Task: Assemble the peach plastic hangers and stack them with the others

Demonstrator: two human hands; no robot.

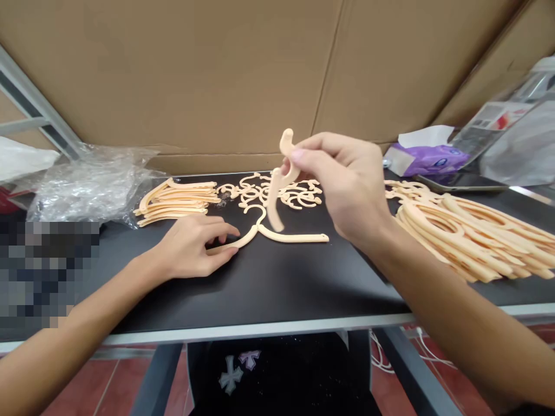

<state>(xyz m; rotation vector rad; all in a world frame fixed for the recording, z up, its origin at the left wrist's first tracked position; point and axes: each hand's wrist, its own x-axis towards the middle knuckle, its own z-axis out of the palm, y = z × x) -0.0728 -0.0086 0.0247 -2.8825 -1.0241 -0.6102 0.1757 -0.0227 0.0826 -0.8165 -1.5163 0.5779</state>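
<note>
My right hand (347, 185) is raised above the black table (281, 289), its fingers pinched on a curved peach plastic hook piece (280, 185) that hangs down from the fingertips. My left hand (195, 248) rests on the table, with thumb and fingers closed on the left arm of a peach hanger frame (286, 236) lying flat in the middle. The hook piece hovers just above the centre of that frame.
A stack of curved peach arms (177, 202) lies at the back left, loose hook pieces (269, 193) behind the frame, and a large pile of peach hangers (468, 237) at the right. Crumpled plastic wrap (87, 185) sits far left, a purple tissue pack (429, 159) and a phone (459, 182) back right. Cardboard walls stand behind.
</note>
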